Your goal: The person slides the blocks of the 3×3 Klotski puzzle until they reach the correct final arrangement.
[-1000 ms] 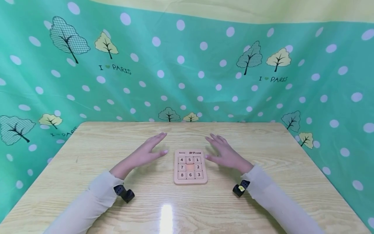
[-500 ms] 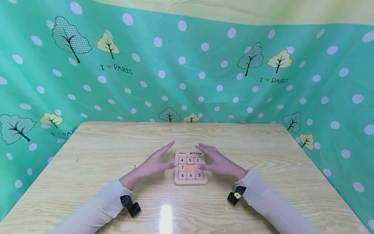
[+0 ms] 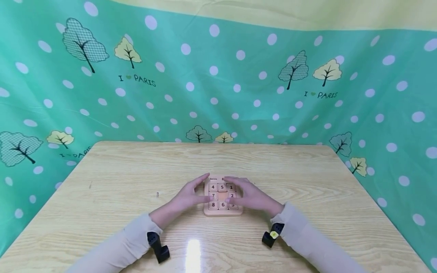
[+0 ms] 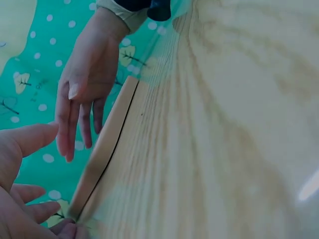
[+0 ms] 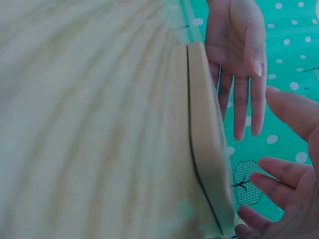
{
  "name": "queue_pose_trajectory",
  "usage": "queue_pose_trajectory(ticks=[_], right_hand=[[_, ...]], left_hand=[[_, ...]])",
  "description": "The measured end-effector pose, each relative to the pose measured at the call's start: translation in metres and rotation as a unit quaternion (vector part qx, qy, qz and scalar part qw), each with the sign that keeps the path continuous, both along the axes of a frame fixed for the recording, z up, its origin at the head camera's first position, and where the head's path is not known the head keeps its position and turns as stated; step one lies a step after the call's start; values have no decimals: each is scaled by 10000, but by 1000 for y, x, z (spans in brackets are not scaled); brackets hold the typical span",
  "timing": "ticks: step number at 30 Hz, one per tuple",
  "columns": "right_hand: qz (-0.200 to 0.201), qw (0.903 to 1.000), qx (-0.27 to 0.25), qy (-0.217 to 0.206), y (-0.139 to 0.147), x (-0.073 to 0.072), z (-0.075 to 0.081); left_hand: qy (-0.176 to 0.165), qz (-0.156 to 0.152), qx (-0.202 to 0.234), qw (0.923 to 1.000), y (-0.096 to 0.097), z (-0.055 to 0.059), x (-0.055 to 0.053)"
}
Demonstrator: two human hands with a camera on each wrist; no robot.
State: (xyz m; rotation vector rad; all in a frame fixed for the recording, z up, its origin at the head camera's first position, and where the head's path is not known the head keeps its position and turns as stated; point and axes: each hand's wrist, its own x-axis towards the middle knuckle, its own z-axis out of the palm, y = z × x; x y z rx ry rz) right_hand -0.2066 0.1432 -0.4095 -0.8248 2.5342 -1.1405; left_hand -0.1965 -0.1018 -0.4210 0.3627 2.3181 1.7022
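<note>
A pale number sliding puzzle point(image 3: 222, 213) lies flat on the wooden table, numbered tiles round a vacant middle slot. My left hand point(image 3: 187, 195) is at its left side, thumb over the tile marked 7 and fingers by the upper left corner. From the right comes my right hand point(image 3: 252, 194), thumb above the right column, fingers over the top edge and partly hiding the printed title. Both hands have loosely extended fingers and hold nothing. Both wrist views show the puzzle's side edge point(image 4: 107, 149) between the hands; whether any fingertip touches it, I cannot tell.
The light wood-grain table point(image 3: 136, 167) ends at a green dotted curtain point(image 3: 218, 91) with tree prints. A tiny object point(image 3: 157, 194) lies left of the puzzle. Black wrist cameras point(image 3: 159, 248) hang below each sleeve. A light reflection shines near the front.
Both hands have moved inward and nearer to me, from either side of the puzzle to over its edges. The puzzle and its tiles keep their places.
</note>
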Motion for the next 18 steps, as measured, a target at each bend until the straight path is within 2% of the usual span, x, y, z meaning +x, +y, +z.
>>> queue_pose_trajectory(ticks=[8,18], right_hand=[[-378,9990,-222,-72,-2,-1,-6],[-791,9951,-587,-2,-6,-6,-22]], left_hand=[[0,72,82,9999,3,-8,0],[177,-38,-413,9990,0,-13,2]])
